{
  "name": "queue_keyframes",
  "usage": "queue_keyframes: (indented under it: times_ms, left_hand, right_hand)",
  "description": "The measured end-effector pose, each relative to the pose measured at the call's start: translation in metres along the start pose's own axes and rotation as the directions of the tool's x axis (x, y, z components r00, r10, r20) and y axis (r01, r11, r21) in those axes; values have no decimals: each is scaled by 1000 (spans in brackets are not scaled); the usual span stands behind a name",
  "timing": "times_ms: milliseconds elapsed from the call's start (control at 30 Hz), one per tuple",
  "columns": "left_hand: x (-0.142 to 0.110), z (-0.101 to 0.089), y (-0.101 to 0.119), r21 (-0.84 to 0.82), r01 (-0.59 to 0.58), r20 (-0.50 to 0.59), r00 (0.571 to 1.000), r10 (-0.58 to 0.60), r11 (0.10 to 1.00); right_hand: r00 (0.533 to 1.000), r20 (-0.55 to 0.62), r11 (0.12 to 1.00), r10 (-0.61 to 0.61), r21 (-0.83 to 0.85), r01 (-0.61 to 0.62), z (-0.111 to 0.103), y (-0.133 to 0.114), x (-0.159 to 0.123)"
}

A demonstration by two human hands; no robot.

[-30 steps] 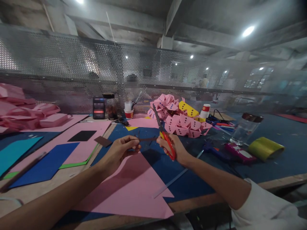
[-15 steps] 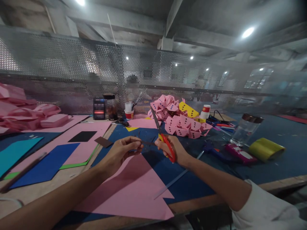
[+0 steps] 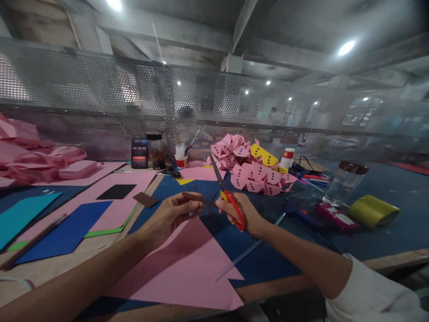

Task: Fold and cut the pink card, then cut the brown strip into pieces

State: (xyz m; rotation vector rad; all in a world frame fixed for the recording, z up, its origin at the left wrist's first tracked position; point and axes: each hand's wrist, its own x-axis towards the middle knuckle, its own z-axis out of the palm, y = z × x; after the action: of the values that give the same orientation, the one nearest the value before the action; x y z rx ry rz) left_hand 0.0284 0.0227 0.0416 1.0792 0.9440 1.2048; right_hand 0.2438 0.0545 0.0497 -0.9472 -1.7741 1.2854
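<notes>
My left hand (image 3: pixel 176 212) pinches a narrow brown strip (image 3: pixel 209 202), which looks like paper or card, between thumb and fingertips. My right hand (image 3: pixel 243 210) carries scissors (image 3: pixel 236 209) with red and yellow handles, their dark blades pointing up and away from me. The right thumb and fingertips also seem to touch the strip's right end. Both hands are above a large pink sheet (image 3: pixel 174 268) with a notched right corner. Left of my left hand lies a small brown piece (image 3: pixel 145 199).
Black (image 3: pixel 116 192), blue (image 3: pixel 69 228) and teal sheets (image 3: pixel 30 212) lie at left. Pink paper pieces with dark dots (image 3: pixel 254 176) are heaped at the back. A clear jar (image 3: pixel 345 183), a yellow tape roll (image 3: pixel 373 211) and a pale strip (image 3: pixel 253 246) occupy the right. Perforated metal screen (image 3: pixel 201 98) behind.
More of the brown strip shows above my left fingers, whose grip has shifted slightly. The scissors stay in my right hand, tilted almost the same. The view has shifted very slightly.
</notes>
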Motion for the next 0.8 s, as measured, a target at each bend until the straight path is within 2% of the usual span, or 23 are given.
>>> queue_keyframes:
  times_ms: [300,500,633,800]
  left_hand:
    - [-1,1,0,28,-43,4,999,43,999]
    - [-1,1,0,67,-84,23,996,83,994]
    - [-1,0,-1,80,-89,24,996,88,993]
    - [1,-2,1,52,-90,-17,996,91,995]
  right_hand:
    - [997,81,1000,-11,-2,11,-1,12,3]
    - [992,125,1000,17,-7,-16,1,6,-1]
    - [994,113,1000,7,10,-8,3,5,-2]
    - [998,66,1000,-16,-23,17,6,19,3]
